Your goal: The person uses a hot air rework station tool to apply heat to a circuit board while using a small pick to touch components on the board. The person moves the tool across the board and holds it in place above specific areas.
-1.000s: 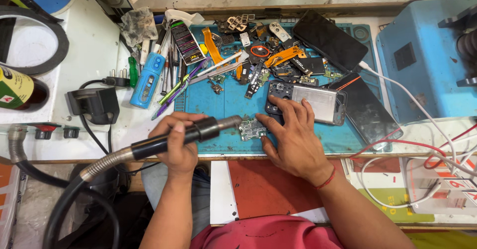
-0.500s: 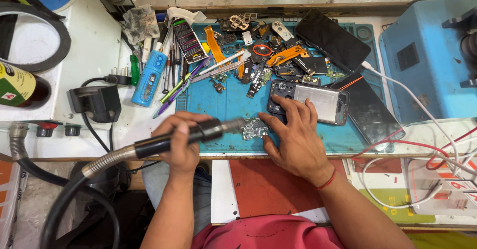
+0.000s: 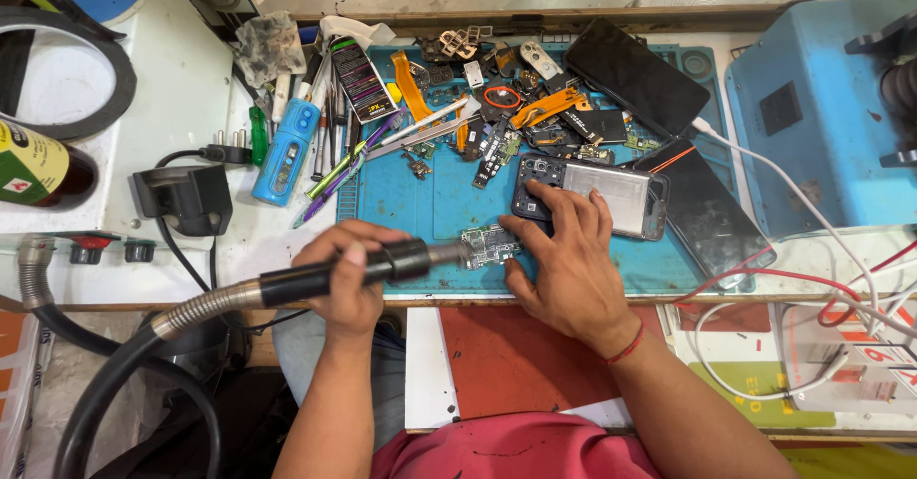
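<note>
My left hand (image 3: 346, 276) grips a black hot-air wand (image 3: 330, 275) with a metal hose trailing left. Its nozzle points right at a small green circuit board (image 3: 489, 246) lying on the blue work mat (image 3: 441, 204). My right hand (image 3: 565, 267) rests flat on the mat just right of the board, fingers spread. Its fingertips touch the board's edge and the lower left corner of an opened phone (image 3: 594, 195) with its silver battery showing.
Phone parts, orange flex cables, tweezers and pens litter the back of the mat. A black phone screen (image 3: 635, 73) and another dark panel (image 3: 705, 213) lie at right. A blue machine (image 3: 821, 106) stands at far right, with red and white cables (image 3: 793, 278) below.
Both hands stay nearly still. The wand's nozzle remains aimed at the circuit board, with only a slight shift of the view.
</note>
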